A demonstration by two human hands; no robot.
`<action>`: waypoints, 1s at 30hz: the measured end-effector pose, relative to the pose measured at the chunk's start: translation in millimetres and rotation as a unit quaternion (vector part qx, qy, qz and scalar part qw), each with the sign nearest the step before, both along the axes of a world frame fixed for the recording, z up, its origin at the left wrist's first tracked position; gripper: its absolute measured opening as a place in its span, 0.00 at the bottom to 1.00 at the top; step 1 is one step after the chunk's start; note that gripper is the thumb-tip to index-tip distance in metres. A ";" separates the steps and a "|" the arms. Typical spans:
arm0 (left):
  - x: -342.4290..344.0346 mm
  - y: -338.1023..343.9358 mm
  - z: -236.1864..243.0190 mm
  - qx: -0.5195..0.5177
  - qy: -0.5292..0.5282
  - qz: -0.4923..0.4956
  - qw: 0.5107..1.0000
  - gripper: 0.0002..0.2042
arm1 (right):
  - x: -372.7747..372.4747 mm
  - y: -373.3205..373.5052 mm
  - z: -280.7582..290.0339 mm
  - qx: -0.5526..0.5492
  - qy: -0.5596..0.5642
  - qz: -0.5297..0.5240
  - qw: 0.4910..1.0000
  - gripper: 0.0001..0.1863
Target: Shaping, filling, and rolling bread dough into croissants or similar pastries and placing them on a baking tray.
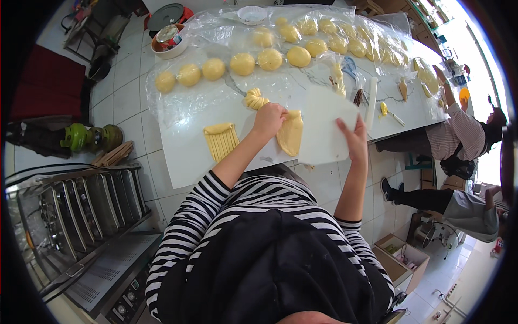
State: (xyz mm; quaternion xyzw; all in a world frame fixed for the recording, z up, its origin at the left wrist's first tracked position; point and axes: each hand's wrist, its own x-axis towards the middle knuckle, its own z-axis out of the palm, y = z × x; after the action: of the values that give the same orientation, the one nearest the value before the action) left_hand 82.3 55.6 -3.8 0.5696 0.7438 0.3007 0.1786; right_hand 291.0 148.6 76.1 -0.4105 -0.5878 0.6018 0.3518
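Here, the left grip (pixel 271 120) is pinching a smooth, pale-yellow, round-ended dough sheet (pixel 291 139), which is lying on the counter's near side (pixel 186 154); the right grip (pixel 354 139) is clasping a white board (pixel 324 127).

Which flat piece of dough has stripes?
The striped dough, to the left of the left hand. Long lines run down it; the flat dough at that hand's fingertips looks smooth.

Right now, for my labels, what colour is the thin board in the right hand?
White; the thin board shows in the head view.
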 end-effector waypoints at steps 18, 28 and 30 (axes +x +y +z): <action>-22.9 -47.8 26.0 0.173 -0.160 0.123 0.964 0.14 | -54.1 -68.2 2.8 0.246 -0.370 0.172 0.879 0.17; -85.0 -138.9 -2.0 0.269 -0.166 0.369 0.874 0.12 | -61.7 -76.7 5.2 0.212 -0.414 0.169 0.869 0.22; -97.5 -156.2 -17.8 0.265 -0.143 0.411 0.861 0.12 | -62.9 -76.4 5.9 0.202 -0.422 0.176 0.866 0.22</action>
State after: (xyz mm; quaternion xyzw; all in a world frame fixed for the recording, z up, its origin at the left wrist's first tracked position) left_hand -15.2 -100.5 -21.6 0.1894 0.7688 0.6106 -0.0148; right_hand 228.0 72.2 82.0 -0.4349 -0.8516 0.2908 0.0336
